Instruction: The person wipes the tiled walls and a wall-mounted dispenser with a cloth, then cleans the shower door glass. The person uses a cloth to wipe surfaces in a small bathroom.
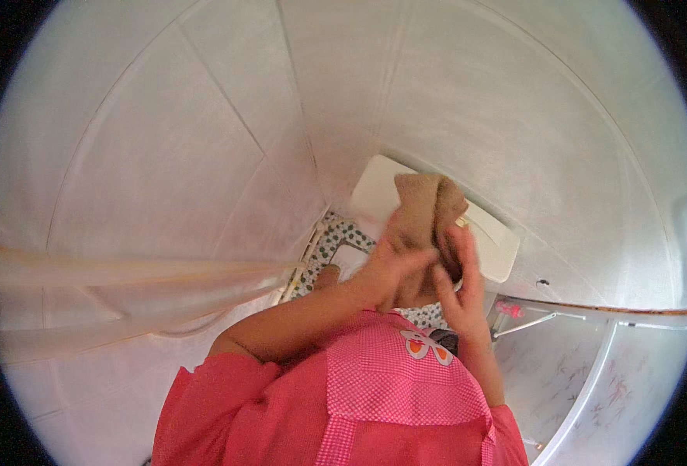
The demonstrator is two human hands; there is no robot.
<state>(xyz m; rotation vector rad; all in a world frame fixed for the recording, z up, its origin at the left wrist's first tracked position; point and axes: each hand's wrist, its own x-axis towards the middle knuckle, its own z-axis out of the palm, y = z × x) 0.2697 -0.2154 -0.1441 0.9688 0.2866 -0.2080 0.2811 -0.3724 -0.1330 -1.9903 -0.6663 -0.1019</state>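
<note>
A folded brown cloth is in front of my chest, above a white toilet tank. My left hand grips the cloth from its left side, fingers pointing across it. On the right side, my right hand has its thumb and fingers around the dark fold of the cloth. Both hands are blurred, and some fingertips are hidden in the fabric. The white tank lid shows on both sides of the cloth.
Green-and-white mosaic floor tile lies below. A translucent curtain hangs at left; pale wall panels rise beyond the tank. At right are a pink object, a thin white bar and a patterned panel. I wear a pink checked apron.
</note>
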